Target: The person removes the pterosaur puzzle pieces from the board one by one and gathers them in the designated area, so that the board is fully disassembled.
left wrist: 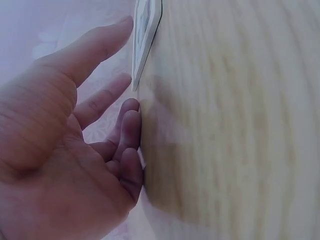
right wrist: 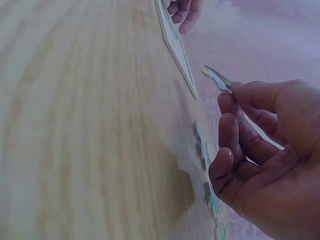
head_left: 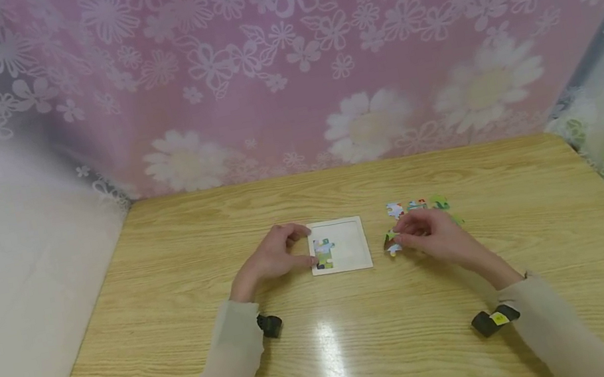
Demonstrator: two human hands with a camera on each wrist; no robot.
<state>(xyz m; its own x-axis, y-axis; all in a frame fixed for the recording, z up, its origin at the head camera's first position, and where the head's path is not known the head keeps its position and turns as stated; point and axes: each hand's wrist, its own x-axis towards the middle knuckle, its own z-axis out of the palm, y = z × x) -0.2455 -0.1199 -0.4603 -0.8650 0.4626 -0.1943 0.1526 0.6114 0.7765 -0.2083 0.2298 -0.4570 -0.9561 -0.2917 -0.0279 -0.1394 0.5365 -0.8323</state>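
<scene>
A white square puzzle tray [head_left: 354, 260] lies on the table, with joined jigsaw pieces [head_left: 323, 255] along the left of its recess. At the tray's left side my left hand [head_left: 274, 254] rests, thumb and index fingertips spread along the rim. In the left wrist view the other fingers of this hand [left wrist: 100, 130] bend softly near the tabletop. Right of the tray, my right hand [head_left: 431, 234] pinches thin jigsaw pieces [right wrist: 217, 80] between thumb and index finger. Two edges fan apart there, one green and one light blue with a yellow knob in the head view.
Several loose jigsaw pieces [head_left: 417, 204] lie flat behind the right hand, some partly hidden by it. The wooden table [head_left: 402, 346] backs onto a pink flowered cloth [head_left: 263, 107]. A black strap [head_left: 270, 325] is on the left wrist, another black strap [head_left: 486, 323] on the right.
</scene>
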